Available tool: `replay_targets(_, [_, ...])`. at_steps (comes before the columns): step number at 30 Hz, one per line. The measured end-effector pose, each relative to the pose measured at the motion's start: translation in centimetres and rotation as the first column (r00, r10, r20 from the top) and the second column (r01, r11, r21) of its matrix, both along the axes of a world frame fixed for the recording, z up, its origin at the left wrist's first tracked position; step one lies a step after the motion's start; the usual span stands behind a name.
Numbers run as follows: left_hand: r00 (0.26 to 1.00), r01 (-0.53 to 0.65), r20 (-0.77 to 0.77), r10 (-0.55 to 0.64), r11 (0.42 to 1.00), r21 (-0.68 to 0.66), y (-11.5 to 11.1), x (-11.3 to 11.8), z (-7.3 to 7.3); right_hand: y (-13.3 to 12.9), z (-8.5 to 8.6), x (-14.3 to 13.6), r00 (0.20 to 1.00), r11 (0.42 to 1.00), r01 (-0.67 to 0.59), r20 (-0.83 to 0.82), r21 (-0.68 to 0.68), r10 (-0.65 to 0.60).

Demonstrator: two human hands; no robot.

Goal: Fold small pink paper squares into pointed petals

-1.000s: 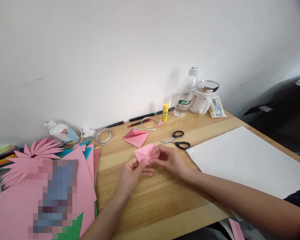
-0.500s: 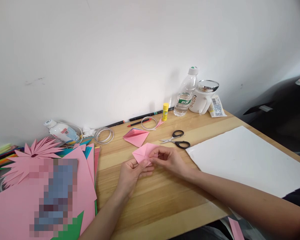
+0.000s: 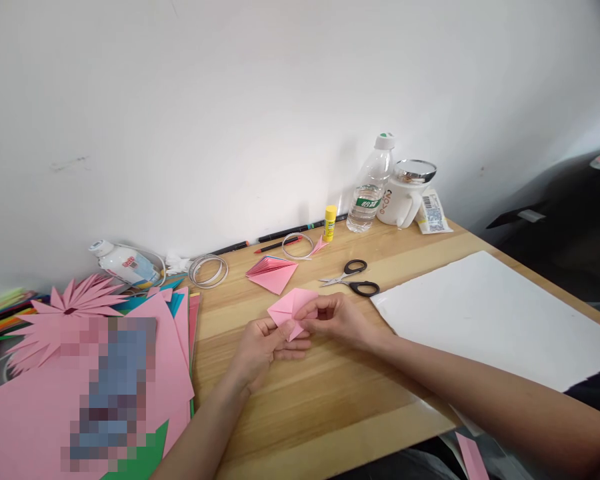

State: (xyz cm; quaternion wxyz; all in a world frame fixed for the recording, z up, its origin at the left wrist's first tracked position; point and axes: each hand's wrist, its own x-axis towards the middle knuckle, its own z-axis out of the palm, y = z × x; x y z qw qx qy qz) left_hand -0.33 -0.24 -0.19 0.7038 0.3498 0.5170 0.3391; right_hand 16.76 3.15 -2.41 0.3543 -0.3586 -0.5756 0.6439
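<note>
Between my two hands is a small folded sheet of pink paper (image 3: 286,305) with creases meeting near its middle. My left hand (image 3: 266,348) grips its lower edge, thumb on top and fingers underneath. On the right side, my right hand (image 3: 337,319) pinches the paper, thumb and forefinger near its centre. Just beyond it lies a stack of folded pink paper pieces (image 3: 275,275). A pair of black-handled scissors (image 3: 353,277) rests open to the right of that stack.
Coloured paper sheets (image 3: 177,373) and a spiky pink paper ornament (image 3: 85,300) cover the left. Along the wall stand a glue stick (image 3: 329,225), a water bottle (image 3: 369,193) and a white mug (image 3: 403,200). Tape rolls (image 3: 208,271) lie nearby; a white board (image 3: 495,320) is at right.
The paper has shifted slightly right and down with both hands, and its lower corner now points out below the left thumb. Both hands keep their grip.
</note>
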Motion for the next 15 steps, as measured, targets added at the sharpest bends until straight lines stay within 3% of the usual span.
replay_targets(6, [0.998, 0.056, 0.011, -0.056, 0.998, -0.014, 0.0, -0.23, 0.06, 0.46, -0.24, 0.28, 0.998, 1.0, 0.012, 0.06, 0.025, -0.014])
replay_targets(15, [0.997, -0.003, 0.078, 0.003, 1.0, 0.002, -0.21, 0.37, -0.26, 0.54, -0.31, 0.33, 1.0, 0.999, 0.004, 0.027, -0.047, -0.002])
